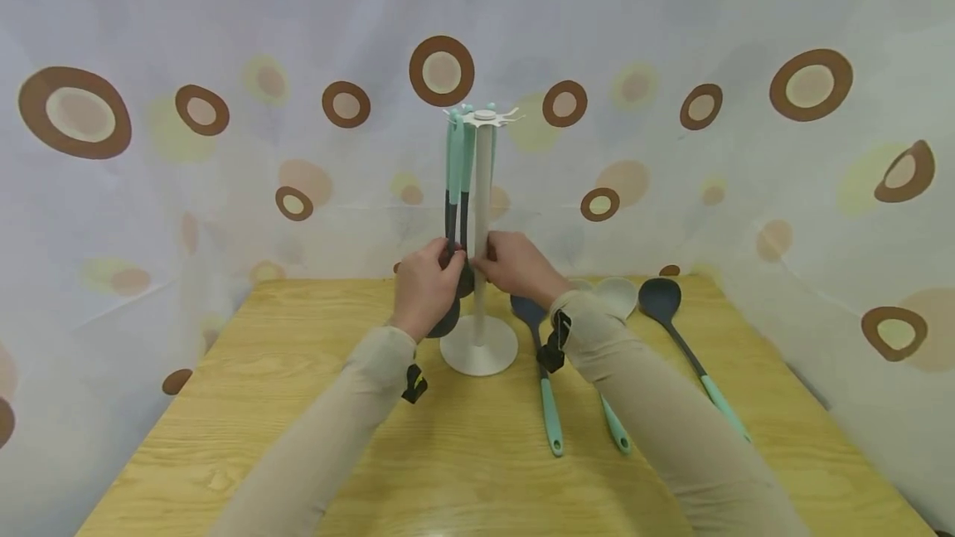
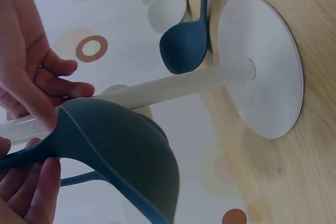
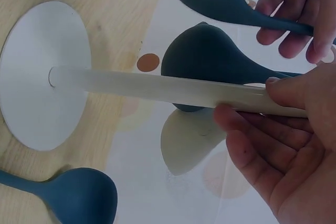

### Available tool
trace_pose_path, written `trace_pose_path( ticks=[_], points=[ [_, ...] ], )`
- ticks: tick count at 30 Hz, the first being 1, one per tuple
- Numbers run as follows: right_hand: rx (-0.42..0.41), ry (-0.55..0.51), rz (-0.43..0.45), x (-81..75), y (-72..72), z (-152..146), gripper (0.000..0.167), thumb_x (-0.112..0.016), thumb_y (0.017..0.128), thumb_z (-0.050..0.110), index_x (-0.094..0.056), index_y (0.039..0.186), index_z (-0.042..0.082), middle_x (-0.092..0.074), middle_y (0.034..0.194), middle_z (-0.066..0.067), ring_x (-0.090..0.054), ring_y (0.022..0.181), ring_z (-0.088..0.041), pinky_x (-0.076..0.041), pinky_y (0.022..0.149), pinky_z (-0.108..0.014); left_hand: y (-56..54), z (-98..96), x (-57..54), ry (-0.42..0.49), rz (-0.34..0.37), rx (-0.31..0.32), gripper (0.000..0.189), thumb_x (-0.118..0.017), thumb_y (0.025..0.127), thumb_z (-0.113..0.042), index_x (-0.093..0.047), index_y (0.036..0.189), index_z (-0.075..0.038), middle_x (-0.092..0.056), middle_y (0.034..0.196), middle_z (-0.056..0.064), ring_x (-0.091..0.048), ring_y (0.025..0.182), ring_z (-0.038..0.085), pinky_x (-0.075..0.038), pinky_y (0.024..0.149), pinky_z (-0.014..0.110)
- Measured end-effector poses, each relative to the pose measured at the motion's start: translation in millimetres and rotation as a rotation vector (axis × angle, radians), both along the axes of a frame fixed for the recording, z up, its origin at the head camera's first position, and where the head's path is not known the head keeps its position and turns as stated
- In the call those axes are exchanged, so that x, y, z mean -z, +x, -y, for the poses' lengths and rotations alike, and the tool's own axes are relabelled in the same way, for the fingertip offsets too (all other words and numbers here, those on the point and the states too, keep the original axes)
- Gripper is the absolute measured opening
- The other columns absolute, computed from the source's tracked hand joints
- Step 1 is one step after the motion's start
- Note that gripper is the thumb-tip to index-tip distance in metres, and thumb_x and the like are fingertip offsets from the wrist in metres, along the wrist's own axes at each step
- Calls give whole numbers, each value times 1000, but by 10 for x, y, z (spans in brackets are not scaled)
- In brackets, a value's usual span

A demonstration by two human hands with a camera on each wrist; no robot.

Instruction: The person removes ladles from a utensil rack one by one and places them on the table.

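While left hand (image 1: 425, 284) pinches ladle (image 2: 136, 145) and right hand (image 1: 518, 263) pinches pole (image 1: 483, 181), mid-frame, steadying seems underway; gentle release called for.

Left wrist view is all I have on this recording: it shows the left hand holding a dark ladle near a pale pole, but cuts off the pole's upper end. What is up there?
Observer: The head view shows a white hook ring, with mint handles hanging from it.
Operator: A second dark stem runs behind the held ladle. Where is its head?
Observer: The right wrist view shows a second dark head, partly behind the pole.
Operator: And the utensils on the table?
Observer: In the head view, the rightmost dark one has a mint handle.
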State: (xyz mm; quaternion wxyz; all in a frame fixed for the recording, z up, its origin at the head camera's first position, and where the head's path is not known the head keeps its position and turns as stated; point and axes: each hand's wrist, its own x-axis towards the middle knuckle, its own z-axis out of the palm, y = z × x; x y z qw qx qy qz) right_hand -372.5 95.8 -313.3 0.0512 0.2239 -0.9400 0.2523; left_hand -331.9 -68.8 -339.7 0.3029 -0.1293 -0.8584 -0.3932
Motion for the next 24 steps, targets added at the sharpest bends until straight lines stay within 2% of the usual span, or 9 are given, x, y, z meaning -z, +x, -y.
trace_pose_path(
  ticks=[6,11,15,20,24],
  points=[
    [-2,6,24,-41,4,10,25,-60,102,26,-63,111,4,-69,91,-8,-66,75,-18,-52,65,-31,42,65,-98,17,13,21,20,-59,101,-20,-70,90,-8,-72,77,4,-66,68,17,-49,59,30],
    [1,-6,35,-30,8,-2,25,-61,101,25,-63,112,3,-70,92,-8,-67,76,-18,-53,65,-30,71,120,-116,21,21,33,21,-58,101,-20,-67,85,-8,-70,75,6,-63,67,18,-48,62,32],
    [5,-20,34,-15,-5,-19,25,-61,101,25,-64,112,4,-70,92,-8,-67,76,-18,-53,65,-31,75,201,-120,54,25,44,19,-58,102,-18,-67,90,-6,-73,78,8,-68,70,19,-53,68,35],
    [3,-29,58,1,-24,-18,25,-62,101,27,-63,114,5,-69,95,-7,-68,80,-18,-55,68,-31,77,411,-126,69,39,48,18,-57,102,-17,-68,94,-5,-74,81,9,-71,73,19,-54,69,36],
    [9,-24,72,1,-19,-13,27,-61,101,27,-62,116,5,-69,98,-7,-69,82,-18,-56,70,-31,97,639,-128,45,98,86,17,-57,102,-19,-69,97,-7,-76,85,8,-73,81,21,-53,76,37]
  ],
)
